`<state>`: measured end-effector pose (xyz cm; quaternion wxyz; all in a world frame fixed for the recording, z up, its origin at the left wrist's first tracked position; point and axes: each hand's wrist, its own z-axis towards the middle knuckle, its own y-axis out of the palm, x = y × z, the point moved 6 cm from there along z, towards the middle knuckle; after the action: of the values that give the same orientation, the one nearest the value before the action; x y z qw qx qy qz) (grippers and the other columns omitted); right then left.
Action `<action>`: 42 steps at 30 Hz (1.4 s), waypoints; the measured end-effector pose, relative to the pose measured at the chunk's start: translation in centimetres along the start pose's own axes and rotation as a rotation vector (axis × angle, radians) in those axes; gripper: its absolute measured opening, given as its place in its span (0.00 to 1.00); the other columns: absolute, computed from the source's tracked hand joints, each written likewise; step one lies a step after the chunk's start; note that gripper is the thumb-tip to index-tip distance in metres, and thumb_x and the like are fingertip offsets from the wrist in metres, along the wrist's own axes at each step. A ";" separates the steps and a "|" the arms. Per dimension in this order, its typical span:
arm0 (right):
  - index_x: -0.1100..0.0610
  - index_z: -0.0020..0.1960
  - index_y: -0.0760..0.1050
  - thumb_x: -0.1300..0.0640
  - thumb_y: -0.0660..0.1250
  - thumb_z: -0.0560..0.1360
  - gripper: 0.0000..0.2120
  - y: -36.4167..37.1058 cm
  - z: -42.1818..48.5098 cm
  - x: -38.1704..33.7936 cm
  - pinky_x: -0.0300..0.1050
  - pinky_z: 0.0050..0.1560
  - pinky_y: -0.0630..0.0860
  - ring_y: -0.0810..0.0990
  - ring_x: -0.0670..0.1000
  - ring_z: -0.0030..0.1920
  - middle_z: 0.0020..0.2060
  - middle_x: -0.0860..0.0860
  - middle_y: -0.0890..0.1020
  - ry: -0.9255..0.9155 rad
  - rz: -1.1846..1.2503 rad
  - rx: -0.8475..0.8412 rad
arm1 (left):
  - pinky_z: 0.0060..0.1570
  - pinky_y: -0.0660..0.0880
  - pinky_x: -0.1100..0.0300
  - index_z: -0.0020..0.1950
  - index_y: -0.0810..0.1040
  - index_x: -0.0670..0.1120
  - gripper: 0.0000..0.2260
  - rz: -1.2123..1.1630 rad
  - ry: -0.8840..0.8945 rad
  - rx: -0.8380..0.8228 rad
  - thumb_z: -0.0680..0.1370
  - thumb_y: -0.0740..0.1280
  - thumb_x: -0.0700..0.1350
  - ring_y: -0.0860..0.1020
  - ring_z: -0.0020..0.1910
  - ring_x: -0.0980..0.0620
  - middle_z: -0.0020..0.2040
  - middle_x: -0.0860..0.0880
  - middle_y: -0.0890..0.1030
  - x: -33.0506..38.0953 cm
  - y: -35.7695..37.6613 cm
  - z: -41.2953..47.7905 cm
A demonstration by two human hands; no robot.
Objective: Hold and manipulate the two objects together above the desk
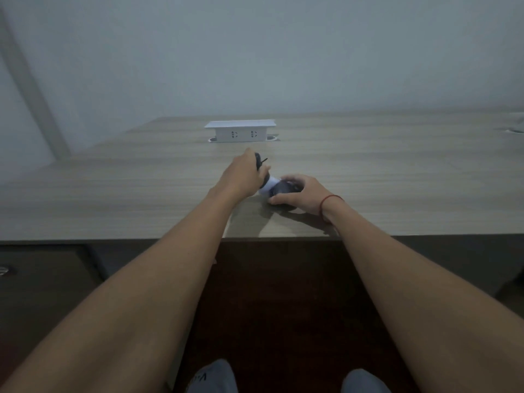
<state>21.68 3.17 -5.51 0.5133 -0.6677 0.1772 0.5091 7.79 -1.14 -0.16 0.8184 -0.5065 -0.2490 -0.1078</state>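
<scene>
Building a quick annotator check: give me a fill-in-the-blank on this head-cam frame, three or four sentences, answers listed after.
1. The white socket box stands at the far side of the wooden ____.
2. A red string is tied around the wrist of the ____ hand.
3. The left hand grips a small ____-coloured item with a thin cord end sticking out.
4. The socket box shows ____ outlets on its front face.

Missing words: table; right; black; two
</scene>
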 end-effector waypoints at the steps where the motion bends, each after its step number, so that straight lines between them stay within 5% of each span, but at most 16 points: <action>1: 0.53 0.71 0.67 0.46 0.78 0.64 0.39 -0.1 0.0 0.1 0.43 0.57 0.71 0.72 0.49 0.58 0.65 0.52 0.73 -0.004 -0.024 -0.002 | 0.45 0.73 0.53 0.56 0.71 0.40 0.13 -0.013 -0.035 0.034 0.80 0.63 0.50 0.76 0.47 0.43 0.50 0.41 0.78 -0.8 0.0 0.1; 6: 0.53 0.74 0.64 0.45 0.70 0.72 0.34 0.0 0.0 -0.1 0.44 0.60 0.68 0.72 0.49 0.61 0.68 0.52 0.72 -0.010 -0.064 -0.033 | 0.49 0.69 0.56 0.63 0.70 0.37 0.17 -0.231 -0.287 0.128 0.81 0.62 0.48 0.75 0.56 0.42 0.60 0.38 0.76 -3.1 0.9 -0.4; 11: 0.54 0.72 0.68 0.49 0.64 0.78 0.24 -0.4 0.4 -0.2 0.43 0.56 0.70 0.73 0.49 0.56 0.66 0.53 0.74 0.028 -0.045 0.028 | 0.36 0.75 0.61 0.54 0.76 0.37 0.14 -0.350 -0.221 -0.081 0.80 0.64 0.48 0.78 0.41 0.47 0.48 0.39 0.80 -3.4 1.6 -0.8; 14: 0.57 0.71 0.69 0.50 0.63 0.79 0.23 -0.3 0.6 -0.6 0.42 0.57 0.70 0.73 0.52 0.62 0.65 0.54 0.75 0.017 -0.069 0.064 | 0.43 0.79 0.57 0.51 0.77 0.36 0.13 -0.373 -0.199 -0.361 0.80 0.65 0.48 0.82 0.39 0.47 0.45 0.38 0.83 -2.9 0.7 -1.3; 16: 0.58 0.70 0.70 0.50 0.61 0.79 0.21 0.0 0.6 -0.8 0.41 0.53 0.70 0.74 0.52 0.57 0.57 0.52 0.75 0.013 -0.081 0.068 | 0.42 0.79 0.58 0.51 0.78 0.37 0.13 -0.321 -0.173 -0.366 0.79 0.66 0.48 0.81 0.38 0.48 0.43 0.40 0.83 -2.4 0.2 -1.2; 20: 0.54 0.52 0.79 0.48 0.60 0.79 0.13 0.5 0.9 -0.6 0.47 0.50 0.71 0.76 0.54 0.49 0.46 0.53 0.79 0.023 -0.095 0.153 | 0.47 0.79 0.53 0.50 0.78 0.38 0.15 -0.242 -0.201 -0.048 0.78 0.67 0.50 0.81 0.43 0.44 0.45 0.41 0.81 -2.3 0.2 -0.6; 24: 0.52 0.36 0.73 0.45 0.59 0.78 0.16 0.8 1.0 -0.5 0.53 0.55 0.75 0.77 0.57 0.46 0.43 0.55 0.80 0.066 -0.099 0.290 | 0.47 0.81 0.56 0.45 0.77 0.41 0.10 -0.260 -0.168 -0.288 0.79 0.66 0.49 0.84 0.41 0.47 0.42 0.42 0.83 -1.5 0.5 -1.7; 26: 0.54 0.39 0.74 0.45 0.58 0.78 0.15 1.1 1.0 -0.8 0.54 0.57 0.74 0.78 0.58 0.49 0.46 0.56 0.80 0.085 -0.095 0.313 | 0.48 0.81 0.55 0.45 0.76 0.41 0.10 -0.307 -0.160 -0.325 0.79 0.66 0.48 0.84 0.42 0.47 0.41 0.42 0.83 -1.3 -0.2 -2.1; 31: 0.57 0.56 0.77 0.49 0.55 0.80 0.17 1.1 0.5 -1.0 0.51 0.57 0.72 0.76 0.59 0.52 0.53 0.59 0.80 0.144 -0.087 0.304 | 0.48 0.81 0.52 0.54 0.78 0.39 0.15 -0.300 -0.264 0.021 0.77 0.68 0.50 0.81 0.47 0.44 0.50 0.40 0.81 -2.9 0.6 -2.2; 36: 0.62 0.55 0.76 0.61 0.55 0.79 0.13 0.5 0.7 -1.6 0.43 0.50 0.67 0.74 0.56 0.51 0.53 0.62 0.78 0.115 -0.130 0.171 | 0.45 0.81 0.54 0.51 0.79 0.38 0.14 -0.425 -0.219 0.111 0.78 0.67 0.50 0.82 0.41 0.49 0.46 0.41 0.83 -2.8 0.7 -2.2; 38: 0.61 0.57 0.75 0.60 0.54 0.80 0.13 0.7 0.9 -1.4 0.43 0.51 0.67 0.73 0.54 0.50 0.52 0.59 0.76 0.110 -0.107 0.143 | 0.40 0.81 0.61 0.52 0.79 0.38 0.14 -0.510 -0.204 0.075 0.78 0.67 0.50 0.82 0.36 0.54 0.43 0.43 0.83 -2.4 0.6 -2.1; 42: 0.59 0.72 0.64 0.55 0.53 0.82 0.20 0.9 1.1 -0.7 0.48 0.61 0.66 0.71 0.58 0.65 0.68 0.60 0.71 0.163 -0.042 0.141 | 0.28 0.72 0.73 0.44 0.78 0.40 0.10 -0.325 -0.132 0.162 0.77 0.69 0.48 0.77 0.31 0.57 0.34 0.48 0.78 -1.6 -0.1 -2.1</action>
<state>20.16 3.54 -5.33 0.5533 -0.6728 0.2397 0.4287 6.97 -3.12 -1.68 0.8103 -0.3981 -0.3882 -0.1847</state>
